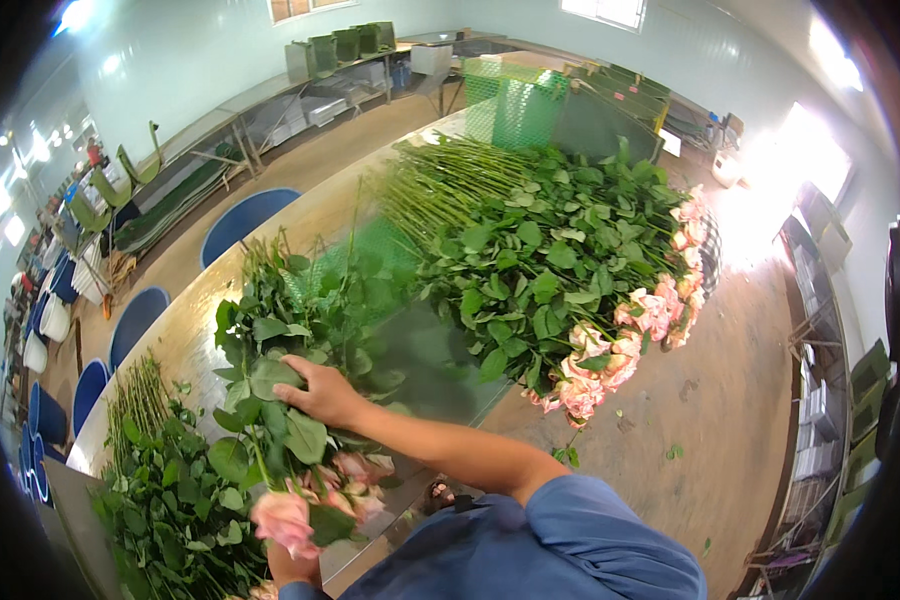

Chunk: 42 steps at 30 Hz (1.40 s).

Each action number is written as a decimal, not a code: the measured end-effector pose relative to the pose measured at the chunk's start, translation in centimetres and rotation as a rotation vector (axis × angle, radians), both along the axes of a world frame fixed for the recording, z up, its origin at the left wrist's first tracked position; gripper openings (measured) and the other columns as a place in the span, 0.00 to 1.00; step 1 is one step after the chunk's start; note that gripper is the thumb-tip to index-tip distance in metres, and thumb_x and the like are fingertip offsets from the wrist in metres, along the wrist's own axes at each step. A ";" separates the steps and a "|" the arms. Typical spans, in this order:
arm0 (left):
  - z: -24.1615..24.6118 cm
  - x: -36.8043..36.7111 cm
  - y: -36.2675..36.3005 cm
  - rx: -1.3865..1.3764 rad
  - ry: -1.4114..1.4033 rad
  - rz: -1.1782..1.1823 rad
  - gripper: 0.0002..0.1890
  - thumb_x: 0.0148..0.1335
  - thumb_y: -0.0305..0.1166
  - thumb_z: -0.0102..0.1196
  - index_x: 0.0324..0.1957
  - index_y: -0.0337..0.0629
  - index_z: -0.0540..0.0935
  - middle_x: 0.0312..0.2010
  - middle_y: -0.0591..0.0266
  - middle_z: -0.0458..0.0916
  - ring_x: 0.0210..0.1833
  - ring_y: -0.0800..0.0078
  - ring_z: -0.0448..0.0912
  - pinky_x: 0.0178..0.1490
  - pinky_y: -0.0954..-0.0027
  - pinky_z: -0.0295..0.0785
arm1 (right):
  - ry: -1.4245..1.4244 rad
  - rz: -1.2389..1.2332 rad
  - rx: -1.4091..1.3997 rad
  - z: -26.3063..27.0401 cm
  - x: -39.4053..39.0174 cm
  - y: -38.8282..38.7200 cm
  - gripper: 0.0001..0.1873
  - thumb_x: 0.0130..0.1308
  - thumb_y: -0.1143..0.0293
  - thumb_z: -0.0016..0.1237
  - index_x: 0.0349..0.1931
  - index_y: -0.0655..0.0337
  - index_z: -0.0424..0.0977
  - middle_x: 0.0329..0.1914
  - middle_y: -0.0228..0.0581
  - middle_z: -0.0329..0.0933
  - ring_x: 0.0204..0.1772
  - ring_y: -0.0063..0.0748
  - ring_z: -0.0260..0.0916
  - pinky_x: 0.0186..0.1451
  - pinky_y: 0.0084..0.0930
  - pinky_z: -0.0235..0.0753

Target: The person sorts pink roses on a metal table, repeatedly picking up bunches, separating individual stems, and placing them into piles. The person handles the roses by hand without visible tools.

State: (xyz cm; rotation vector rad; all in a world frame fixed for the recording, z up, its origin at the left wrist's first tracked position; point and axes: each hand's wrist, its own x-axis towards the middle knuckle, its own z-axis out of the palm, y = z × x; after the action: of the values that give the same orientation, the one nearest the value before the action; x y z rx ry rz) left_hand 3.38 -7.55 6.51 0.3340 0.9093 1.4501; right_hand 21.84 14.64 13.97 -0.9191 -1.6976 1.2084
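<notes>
My right hand (321, 391) reaches across a rose stem, thumb and forefinger apart on a large green leaf (271, 377). Its other fingers are hidden, so a grip cannot be confirmed. Just below hangs a pink rose bloom (282, 519), close to the camera. More pink blooms (356, 480) lie behind it, partly blurred. Of my left hand (294, 564) only the wrist area shows; roses cover the fingers. Leafy stems (259, 300) spread beyond my right hand on the table. To the right lies a big pile of pink roses (555, 262), blooms overhanging the near edge.
Another rose pile (172, 502) lies at the lower left of the metal table (195, 315). Green mesh (375, 259) covers part of the top; a mesh-sided holder (517, 105) stands at the far end. Blue buckets (244, 217) line the far side. Shelving (817, 435) runs along the right.
</notes>
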 end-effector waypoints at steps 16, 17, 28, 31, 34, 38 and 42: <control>-1.1 -1.6 -0.1 -0.012 -0.051 0.098 0.23 0.66 0.51 0.43 0.52 0.42 0.71 0.47 0.54 0.77 0.46 0.65 0.77 0.48 0.63 0.76 | -0.518 -0.356 -0.170 -17.1 0.0 1.7 0.23 0.55 0.63 0.55 0.43 0.68 0.61 0.31 0.55 0.73 0.33 0.58 0.71 0.38 0.46 0.70; -1.0 -1.5 -0.2 -0.007 -0.058 0.100 0.23 0.66 0.51 0.43 0.51 0.42 0.72 0.47 0.54 0.77 0.46 0.65 0.77 0.48 0.63 0.76 | -0.391 -0.338 -0.158 -16.6 0.4 1.9 0.23 0.55 0.64 0.56 0.43 0.67 0.61 0.31 0.52 0.74 0.33 0.53 0.72 0.37 0.44 0.71; -2.6 5.1 12.5 0.166 -0.240 -0.109 0.21 0.66 0.49 0.43 0.50 0.43 0.73 0.45 0.55 0.78 0.45 0.65 0.78 0.47 0.63 0.76 | 0.464 -0.105 -0.695 -3.8 17.7 7.1 0.22 0.61 0.70 0.52 0.56 0.59 0.65 0.27 0.34 0.75 0.17 0.15 0.60 0.16 0.15 0.59; -3.6 10.3 18.8 0.177 -0.342 -0.157 0.21 0.66 0.49 0.43 0.49 0.43 0.73 0.45 0.55 0.78 0.45 0.65 0.78 0.47 0.64 0.76 | 0.412 -0.243 -0.765 -3.7 21.6 7.3 0.16 0.60 0.67 0.54 0.49 0.55 0.71 0.31 0.29 0.76 0.18 0.16 0.61 0.16 0.17 0.59; -4.3 14.6 22.4 0.175 -0.413 -0.132 0.20 0.66 0.48 0.44 0.49 0.43 0.74 0.45 0.55 0.78 0.44 0.66 0.78 0.46 0.64 0.76 | 0.445 -0.246 -0.700 -5.7 23.6 7.8 0.15 0.60 0.67 0.54 0.47 0.54 0.72 0.34 0.26 0.76 0.25 0.17 0.64 0.20 0.17 0.62; -5.6 15.7 23.5 0.190 -0.441 -0.049 0.20 0.67 0.48 0.44 0.48 0.43 0.74 0.44 0.55 0.79 0.44 0.66 0.78 0.46 0.64 0.77 | 0.445 -0.191 -0.764 -9.1 24.6 8.1 0.18 0.61 0.69 0.52 0.52 0.54 0.70 0.39 0.26 0.75 0.31 0.16 0.68 0.25 0.14 0.65; -7.4 14.0 22.2 0.226 -0.428 0.031 0.19 0.67 0.47 0.44 0.47 0.43 0.74 0.43 0.55 0.79 0.43 0.66 0.78 0.46 0.64 0.77 | 0.695 0.100 -0.892 -11.7 25.2 8.3 0.16 0.64 0.68 0.49 0.52 0.55 0.68 0.38 0.27 0.73 0.29 0.18 0.70 0.23 0.11 0.69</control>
State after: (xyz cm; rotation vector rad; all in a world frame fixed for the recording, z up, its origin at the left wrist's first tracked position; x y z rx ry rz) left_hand 17.33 14.69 -0.85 0.1644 0.4089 1.5773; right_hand 47.01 22.97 2.28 -0.7474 -0.6247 2.1077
